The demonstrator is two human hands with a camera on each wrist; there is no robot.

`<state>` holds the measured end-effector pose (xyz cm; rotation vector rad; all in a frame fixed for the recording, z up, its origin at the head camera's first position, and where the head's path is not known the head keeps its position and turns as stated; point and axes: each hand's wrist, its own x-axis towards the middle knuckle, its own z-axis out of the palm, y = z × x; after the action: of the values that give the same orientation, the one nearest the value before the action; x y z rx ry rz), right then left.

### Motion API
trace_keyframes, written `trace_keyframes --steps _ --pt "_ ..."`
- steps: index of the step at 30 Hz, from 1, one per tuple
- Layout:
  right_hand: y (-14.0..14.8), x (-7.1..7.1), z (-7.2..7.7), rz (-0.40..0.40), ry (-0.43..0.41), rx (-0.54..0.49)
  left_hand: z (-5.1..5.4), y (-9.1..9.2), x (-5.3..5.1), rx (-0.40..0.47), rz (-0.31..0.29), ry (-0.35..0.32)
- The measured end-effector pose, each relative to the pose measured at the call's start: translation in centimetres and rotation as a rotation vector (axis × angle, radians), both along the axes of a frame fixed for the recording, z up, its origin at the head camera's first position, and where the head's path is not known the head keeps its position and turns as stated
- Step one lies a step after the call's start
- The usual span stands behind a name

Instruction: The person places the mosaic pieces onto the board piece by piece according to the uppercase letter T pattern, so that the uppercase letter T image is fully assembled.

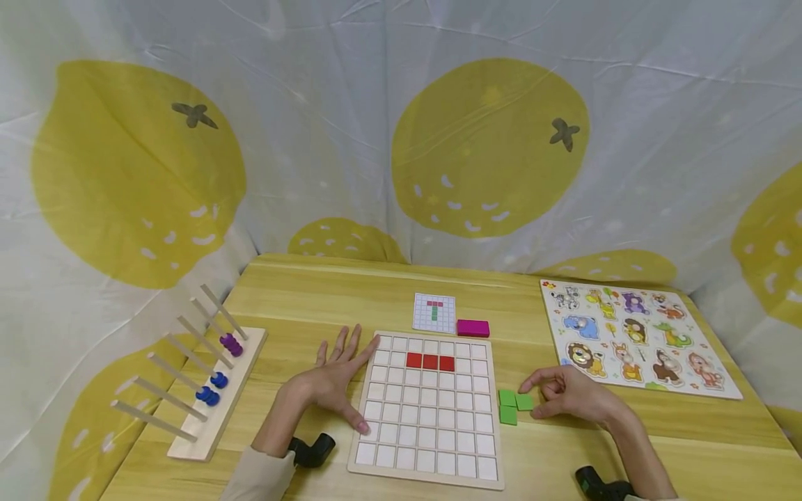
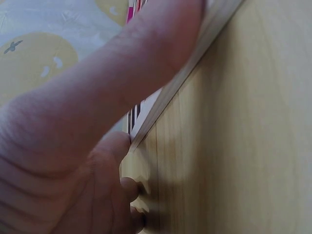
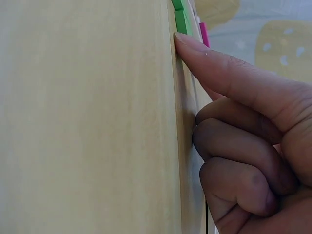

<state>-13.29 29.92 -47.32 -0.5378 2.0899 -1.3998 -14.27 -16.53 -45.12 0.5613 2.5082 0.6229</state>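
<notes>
Grid bd. (image 1: 427,419): your L hand (image 1: 332,381), fingers spread, on L edge; R hand (image 1: 575,394) at R-side green tile (image 1: 524,402), can't tell if pinched.

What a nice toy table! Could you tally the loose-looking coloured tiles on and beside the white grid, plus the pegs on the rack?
Red square flat tiles: 3
Green square flat tiles: 3
Pale cylindrical wooden pegs: 7
Total: 13

Left hand (image 2: 85,124) — thumb tip cut off by the left-wrist view's upper edge. Right hand (image 3: 253,146), right-wrist view — index fingertip hidden behind the thumb; green tiles (image 3: 182,22) cropped above. Left sleeve (image 1: 260,479) truncated below, head view.
</notes>
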Motion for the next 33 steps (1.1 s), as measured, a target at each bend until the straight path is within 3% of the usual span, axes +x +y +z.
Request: trace_keyframes --steps 9,17,24,33 --pt "0.1 -0.1 -0.1 -0.043 0.015 0.058 0.1 0.0 0.0 0.005 0.000 -0.003" --pt "-0.6 -0.2 1.1 -0.120 0.014 0.066 0.1 0.0 0.0 -0.004 -0.001 0.002" --pt "-5.9 -0.6 2.3 -0.196 0.028 0.064 0.0 0.0 0.0 -0.003 0.000 0.004" --pt "-13.9 -1.0 2.3 -0.313 0.033 0.107 0.0 0.0 -0.1 -0.006 -0.002 0.007"
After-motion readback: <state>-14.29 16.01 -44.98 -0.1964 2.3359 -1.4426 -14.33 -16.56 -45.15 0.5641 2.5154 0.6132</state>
